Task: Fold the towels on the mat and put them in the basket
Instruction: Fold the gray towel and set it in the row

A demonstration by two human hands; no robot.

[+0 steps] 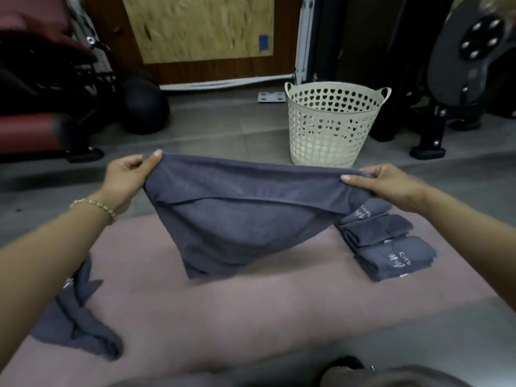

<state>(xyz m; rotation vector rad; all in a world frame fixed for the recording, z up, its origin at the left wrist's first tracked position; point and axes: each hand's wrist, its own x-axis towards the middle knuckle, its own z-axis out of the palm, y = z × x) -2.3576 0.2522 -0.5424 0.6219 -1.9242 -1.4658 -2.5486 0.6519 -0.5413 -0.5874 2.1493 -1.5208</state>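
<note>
You're mid-fold w/ left hand [127,174] & right hand [386,182] pinching the towel [237,216] above the mat [251,308]; folded stack [388,241] waits, crumpled towel [75,328] left, basket [332,121] looks unfilled

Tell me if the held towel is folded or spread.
Partly folded: the towel hangs doubled, a layer's edge crossing it; left hand and right hand pinch its top corners.

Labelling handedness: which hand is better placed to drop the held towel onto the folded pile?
Right, probably. The right hand pinches the grey terry towel over the folded grey towels on the pink mat; the left hand holds the far corner.
</note>
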